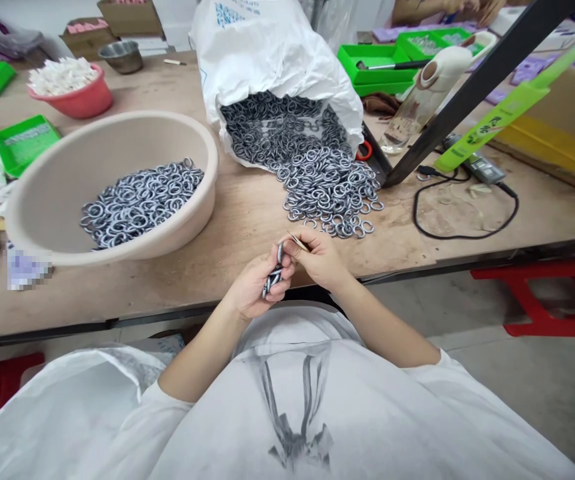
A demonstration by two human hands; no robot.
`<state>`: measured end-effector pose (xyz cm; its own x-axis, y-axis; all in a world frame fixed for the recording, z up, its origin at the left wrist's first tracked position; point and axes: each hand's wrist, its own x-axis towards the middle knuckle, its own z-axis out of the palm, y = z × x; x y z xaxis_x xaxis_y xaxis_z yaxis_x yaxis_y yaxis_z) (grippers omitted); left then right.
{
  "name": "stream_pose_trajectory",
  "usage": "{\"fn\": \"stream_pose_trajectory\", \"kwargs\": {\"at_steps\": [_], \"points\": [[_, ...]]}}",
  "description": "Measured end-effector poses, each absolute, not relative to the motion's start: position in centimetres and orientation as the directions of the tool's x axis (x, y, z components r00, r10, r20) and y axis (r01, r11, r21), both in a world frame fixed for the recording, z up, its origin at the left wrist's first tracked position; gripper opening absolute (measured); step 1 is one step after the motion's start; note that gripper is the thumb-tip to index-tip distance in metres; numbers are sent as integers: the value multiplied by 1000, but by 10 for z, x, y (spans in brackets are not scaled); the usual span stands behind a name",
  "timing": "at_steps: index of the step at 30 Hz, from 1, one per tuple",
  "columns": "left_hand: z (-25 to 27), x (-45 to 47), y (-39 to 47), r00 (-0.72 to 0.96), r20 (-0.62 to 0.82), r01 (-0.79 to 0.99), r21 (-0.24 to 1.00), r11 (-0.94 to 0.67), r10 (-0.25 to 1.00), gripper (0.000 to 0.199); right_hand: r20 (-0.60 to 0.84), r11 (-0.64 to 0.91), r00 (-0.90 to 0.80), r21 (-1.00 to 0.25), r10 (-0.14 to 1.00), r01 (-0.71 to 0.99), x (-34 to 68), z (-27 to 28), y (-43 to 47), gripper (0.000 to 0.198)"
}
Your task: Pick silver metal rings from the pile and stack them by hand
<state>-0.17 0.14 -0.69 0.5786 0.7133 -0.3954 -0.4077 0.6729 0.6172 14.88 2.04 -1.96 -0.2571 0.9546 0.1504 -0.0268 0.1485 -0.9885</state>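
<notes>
Several grey rings (pixel 272 275) lie in my left hand (pixel 259 283), whose fingers are curled round them, with one ring raised at the fingertips. My right hand (pixel 320 257) pinches a thin pointed stick (pixel 297 241), its fingertips close against the raised ring. Just beyond my hands, a heap of loose grey rings (pixel 330 187) spills onto the table from the mouth of a white sack (pixel 267 60). To the left stands a wide beige basin (pixel 42 193) with many more such rings (pixel 142 203) in it.
A red bowl (pixel 80 100) of white pieces and a green tray (pixel 27 143) sit at the left. A dark metal post (pixel 442 107) rises at the right beside a clear bottle (pixel 402 127), a lime-green strip (pixel 507 120) and a looped black cable (pixel 467 237). Another person's hands (pixel 472 8) show at the back.
</notes>
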Motion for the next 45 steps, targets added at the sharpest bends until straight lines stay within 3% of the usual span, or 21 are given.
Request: {"fn": "stream_pose_trajectory", "kwargs": {"at_steps": [3,7,9,13,16,23,26,29,35,38,41,43,45], "points": [[-5,-1,-2,516,-354,-437,674,595,780,47,214,230,-245,-973,945,36,150,-18,18,39],[-5,0,-3,417,-296,-429,769,474,859,46,154,171,-207,-983,966,66,151,-15,15,48],[-4,-1,-3,418,-280,-423,782,458,864,47,192,223,-205,-965,960,138,153,-12,13,52],[-4,-5,-2,400,-277,-431,784,446,874,48,320,455,-362,-798,875,395,158,-5,3,54],[-3,-6,-3,384,-283,-436,784,443,879,47,341,524,-411,-678,845,515,159,-1,-3,53],[-5,-8,-3,404,-299,-414,783,464,864,46,361,542,-409,-633,838,552,157,1,-6,53],[-3,-10,-7,464,-290,-369,796,480,837,46,322,472,-352,-696,879,541,160,-7,4,56],[-1,-10,-12,573,-269,-283,822,494,774,47,244,293,-169,-686,955,666,171,-15,22,58],[-6,-14,-2,424,-295,-335,827,451,856,36,132,13,23,-263,991,965,185,-22,46,32],[-11,-18,6,374,-307,-344,831,438,875,33,79,2,13,-187,997,982,183,-23,51,25],[-14,-19,9,312,-323,-353,834,425,894,34,101,34,-4,-298,995,954,181,-23,53,20],[-15,-17,9,276,-318,-348,846,403,907,36,103,103,-54,-562,993,821,177,-22,50,21],[-16,-14,10,260,-293,-339,865,371,920,44,76,139,-148,-867,986,479,170,-21,42,31]]}}
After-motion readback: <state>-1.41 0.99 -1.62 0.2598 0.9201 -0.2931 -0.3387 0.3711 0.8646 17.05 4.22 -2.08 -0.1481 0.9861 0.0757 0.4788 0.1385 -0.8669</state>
